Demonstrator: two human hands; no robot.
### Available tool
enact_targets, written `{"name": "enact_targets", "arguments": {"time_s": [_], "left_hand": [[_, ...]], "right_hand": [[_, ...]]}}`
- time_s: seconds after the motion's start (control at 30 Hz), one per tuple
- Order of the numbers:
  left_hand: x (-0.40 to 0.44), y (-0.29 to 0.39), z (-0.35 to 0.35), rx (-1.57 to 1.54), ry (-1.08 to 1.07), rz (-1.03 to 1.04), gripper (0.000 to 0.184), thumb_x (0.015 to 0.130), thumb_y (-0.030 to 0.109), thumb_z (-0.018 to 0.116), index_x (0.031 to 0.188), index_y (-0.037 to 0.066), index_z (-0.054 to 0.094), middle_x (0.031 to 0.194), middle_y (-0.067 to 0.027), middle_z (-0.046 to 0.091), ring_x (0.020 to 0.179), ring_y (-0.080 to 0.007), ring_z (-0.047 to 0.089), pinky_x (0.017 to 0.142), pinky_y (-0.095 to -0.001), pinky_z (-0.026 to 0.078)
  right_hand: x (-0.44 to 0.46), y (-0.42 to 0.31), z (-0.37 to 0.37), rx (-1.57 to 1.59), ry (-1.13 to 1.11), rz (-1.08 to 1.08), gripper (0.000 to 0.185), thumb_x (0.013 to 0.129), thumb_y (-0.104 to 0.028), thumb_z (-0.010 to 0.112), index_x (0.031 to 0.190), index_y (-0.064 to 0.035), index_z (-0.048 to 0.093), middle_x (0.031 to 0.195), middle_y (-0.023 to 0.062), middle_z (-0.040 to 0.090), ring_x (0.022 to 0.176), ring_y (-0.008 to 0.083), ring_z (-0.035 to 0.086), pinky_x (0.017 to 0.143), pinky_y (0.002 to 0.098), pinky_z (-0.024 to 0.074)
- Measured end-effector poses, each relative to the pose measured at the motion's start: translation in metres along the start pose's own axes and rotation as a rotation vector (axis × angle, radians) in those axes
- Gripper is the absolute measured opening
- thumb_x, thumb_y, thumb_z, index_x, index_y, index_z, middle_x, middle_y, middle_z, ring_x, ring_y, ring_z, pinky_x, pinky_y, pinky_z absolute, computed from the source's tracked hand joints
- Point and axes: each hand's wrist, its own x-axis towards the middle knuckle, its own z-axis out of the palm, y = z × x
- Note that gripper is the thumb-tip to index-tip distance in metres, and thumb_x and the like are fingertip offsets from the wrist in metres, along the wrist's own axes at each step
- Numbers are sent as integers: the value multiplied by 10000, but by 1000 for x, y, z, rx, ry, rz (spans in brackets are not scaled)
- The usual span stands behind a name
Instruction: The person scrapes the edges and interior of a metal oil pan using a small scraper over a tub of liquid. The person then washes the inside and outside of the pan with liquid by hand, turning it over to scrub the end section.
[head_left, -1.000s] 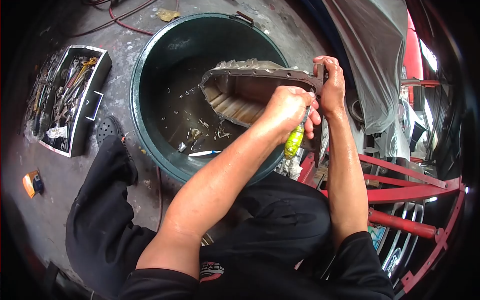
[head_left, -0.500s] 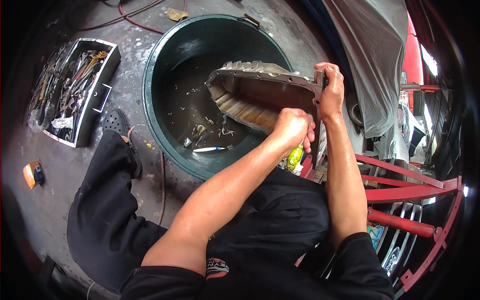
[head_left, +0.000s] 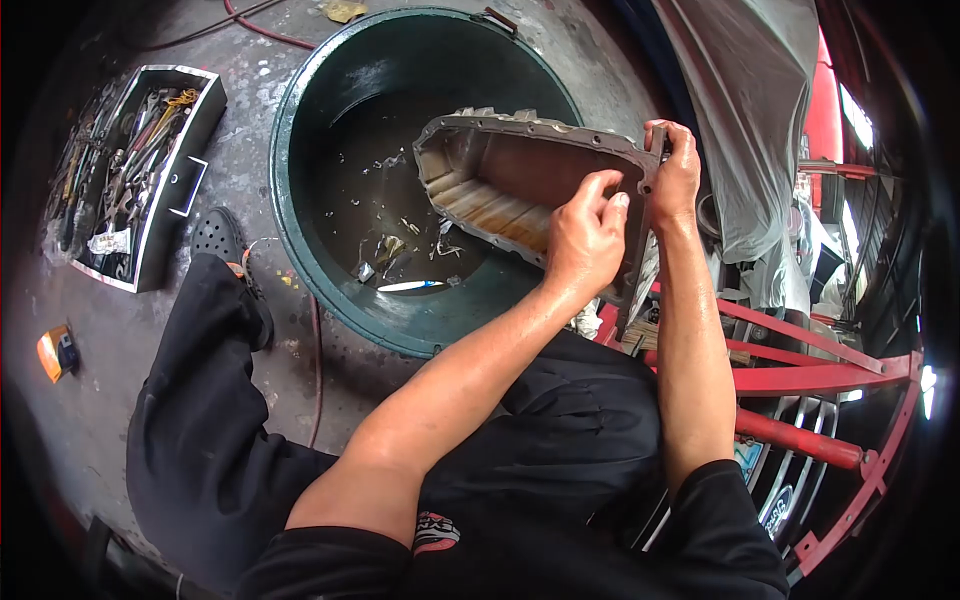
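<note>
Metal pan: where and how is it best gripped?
Probably by the right-end flange of the metal pan, coming from the right: it is a flat ledge, and the right hand holds there. The other end juts over the tub, so a second hold on the lower rim might steady it.

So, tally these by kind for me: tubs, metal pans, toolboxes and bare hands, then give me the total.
Tub: 1
Metal pan: 1
Toolbox: 1
Bare hands: 2, the left hand and the right hand
Total: 5
</note>
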Motion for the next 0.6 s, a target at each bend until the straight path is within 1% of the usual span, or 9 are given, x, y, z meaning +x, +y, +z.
{"name": "enact_targets", "arguments": {"time_s": [0.07,0.13,0.2,0.23,0.27,0.33,0.37,0.43,0.6], "left_hand": [[3,4,-1,-30,-13,139,195,943,42,616,1129,-12,628,719,-6,604,595,-57,527,555,-248,455],[13,4,-1,3,-47,176,206,910,16,633,1113,-18,628,718,-31,601,596,-84,531,576,-264,468],[21,1,-4,160,-98,408,216,877,-4,642,1091,-26,634,732,-78,614,614,-147,576,606,-302,496],[26,0,-5,210,-59,550,210,831,-14,656,1040,-27,640,778,-133,638,657,-251,627,645,-362,522],[30,-1,-6,213,-61,549,210,831,-14,656,1040,-27,640,778,-133,638,657,-251,627,645,-362,522],[36,-3,-7,324,-63,680,182,802,-10,665,981,-24,638,805,-161,644,728,-333,649,672,-413,525],[38,-3,-6,323,-65,680,182,802,-10,665,981,-24,638,805,-161,644,728,-333,649,672,-413,525],[42,-5,-4,287,-40,704,154,791,-1,669,941,-17,634,802,-168,633,751,-365,643,678,-434,519],[48,-2,-9,355,-92,661,126,813,8,656,936,-13,640,831,-169,654,792,-358,660,687,-419,525]], "right_hand": [[5,7,-2,77,-67,175,322,985,-211,398,1032,-62,679,1146,99,651,1131,300,545,1000,385,409],[6,8,-3,51,-68,145,327,988,-211,393,1027,-58,680,1139,105,654,1127,302,551,999,386,411],[6,11,-2,8,-72,90,339,993,-211,383,1015,-52,681,1126,116,659,1118,307,562,995,388,416],[7,11,-3,-4,-81,79,354,990,-234,388,1028,-43,683,1126,126,663,1100,309,572,989,391,416],[8,12,-1,-2,-80,82,354,990,-234,388,1028,-43,683,1126,126,663,1100,309,572,989,391,416],[10,7,0,90,-49,170,366,977,-270,415,1039,-29,683,1138,134,662,1091,307,576,969,391,421],[11,3,-1,105,-54,212,400,972,-307,414,1045,-20,683,1147,140,661,1093,306,577,962,386,418],[11,1,1,115,-43,240,408,975,-309,405,1044,-18,682,1148,142,660,1100,308,574,964,383,414],[10,-1,-1,174,-75,294,422,980,-313,391,1053,-10,676,1153,155,655,1129,310,557,982,382,399]]}}
